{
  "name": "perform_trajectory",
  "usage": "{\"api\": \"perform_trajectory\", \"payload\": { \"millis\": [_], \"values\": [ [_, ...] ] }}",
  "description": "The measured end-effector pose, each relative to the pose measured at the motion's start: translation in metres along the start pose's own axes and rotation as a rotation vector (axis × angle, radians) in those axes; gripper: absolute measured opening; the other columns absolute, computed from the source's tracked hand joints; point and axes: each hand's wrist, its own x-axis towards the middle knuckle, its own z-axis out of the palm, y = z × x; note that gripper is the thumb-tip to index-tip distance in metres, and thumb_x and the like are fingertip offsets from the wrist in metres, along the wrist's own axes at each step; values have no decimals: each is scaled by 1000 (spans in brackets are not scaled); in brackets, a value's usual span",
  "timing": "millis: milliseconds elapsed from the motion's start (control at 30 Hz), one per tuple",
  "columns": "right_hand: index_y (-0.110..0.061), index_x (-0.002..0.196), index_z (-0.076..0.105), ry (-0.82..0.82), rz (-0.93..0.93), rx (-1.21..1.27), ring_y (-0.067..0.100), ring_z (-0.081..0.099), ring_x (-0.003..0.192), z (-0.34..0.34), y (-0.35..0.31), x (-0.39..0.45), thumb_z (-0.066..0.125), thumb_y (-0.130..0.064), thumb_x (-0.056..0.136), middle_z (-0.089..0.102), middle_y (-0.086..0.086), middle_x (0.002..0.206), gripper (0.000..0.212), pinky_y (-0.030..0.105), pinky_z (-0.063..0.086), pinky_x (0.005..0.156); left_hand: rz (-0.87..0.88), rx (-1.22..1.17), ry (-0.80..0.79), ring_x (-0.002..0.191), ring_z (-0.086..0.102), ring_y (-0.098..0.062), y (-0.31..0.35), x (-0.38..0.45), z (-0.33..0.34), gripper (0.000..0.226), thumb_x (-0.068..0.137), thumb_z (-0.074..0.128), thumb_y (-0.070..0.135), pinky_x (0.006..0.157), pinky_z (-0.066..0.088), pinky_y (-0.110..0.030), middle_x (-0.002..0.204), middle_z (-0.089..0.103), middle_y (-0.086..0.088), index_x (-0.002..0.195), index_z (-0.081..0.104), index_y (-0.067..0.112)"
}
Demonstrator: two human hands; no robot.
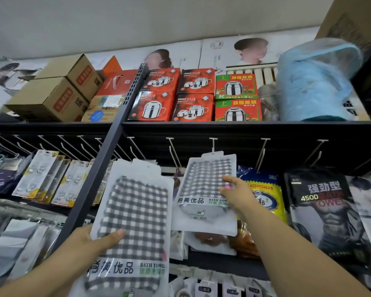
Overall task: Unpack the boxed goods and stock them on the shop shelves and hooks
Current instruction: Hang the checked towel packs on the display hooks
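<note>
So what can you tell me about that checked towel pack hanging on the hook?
The hanging towel pack is a frosted plastic pouch holding a grey-and-white checked cloth, with a printed band reading BATH TOWEL across its lower part. Its top tab sits on a white hook under the shelf. The right hand grips its right edge.

Two flat bath towel packs, grey-and-white checked cloth in clear plastic with white labels. The nearer pack (135,224) is upright, its lower left edge gripped by the left hand (96,240). The farther pack (206,189) hangs on a hook (213,144), the right hand (237,189) touching its right edge.
</note>
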Motion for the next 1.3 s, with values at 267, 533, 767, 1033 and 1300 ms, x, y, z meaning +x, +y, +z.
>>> {"api": "perform_trajectory", "payload": {
  "millis": [267, 533, 767, 1033, 1300],
  "values": [
    [-23, 141, 43, -50, 70, -19, 15, 61, 81, 10, 25, 6, 54, -2, 93, 50, 7, 135, 54, 19, 51, 57, -76, -39, -38, 79, 60, -15, -8, 7, 5, 11, 81, 69, 27, 89, 41, -35, 82, 70, 3, 85, 67, 18],
    [-27, 145, 36, -107, 114, -311, 22, 51, 114, 11, 57, -8, 60, -12, 92, 32, 4, 147, 60, 24, 50, 90, -162, -132, -47, 69, 61, -20, -21, 14, 10, 18, 83, 68, 22, 73, 46, -33, 52, 67, 7, 93, 66, 8],
    [-22, 108, 59, -159, -68, -338, 14, 51, 108, 43, 38, -57, 54, -55, 88, 53, -4, 116, 38, 30, 43, 89, -113, -216, -12, 64, 72, -23, -16, 22, 47, 26, 76, 77, 20, 51, 54, -27, 76, 75, -10, 97, 68, 7],
    [-6, 104, 69, -418, 249, 241, 24, 72, 85, 43, 53, -88, 71, -24, 84, 75, 8, 91, 27, 36, 59, 75, -75, -249, -103, 77, 73, -27, -3, 33, 66, 33, 83, 67, 39, 72, 57, -38, 84, 75, -10, 100, 66, 11],
    [-14, 105, 64, -95, 151, 225, 23, 69, 90, 37, 60, -75, 75, -27, 80, 73, 3, 95, 30, 45, 55, 86, -68, -321, -164, 90, 70, -30, -25, 52, 76, 28, 97, 49, 26, 81, 53, -43, 97, 74, -11, 110, 66, 9]
  ]
}}
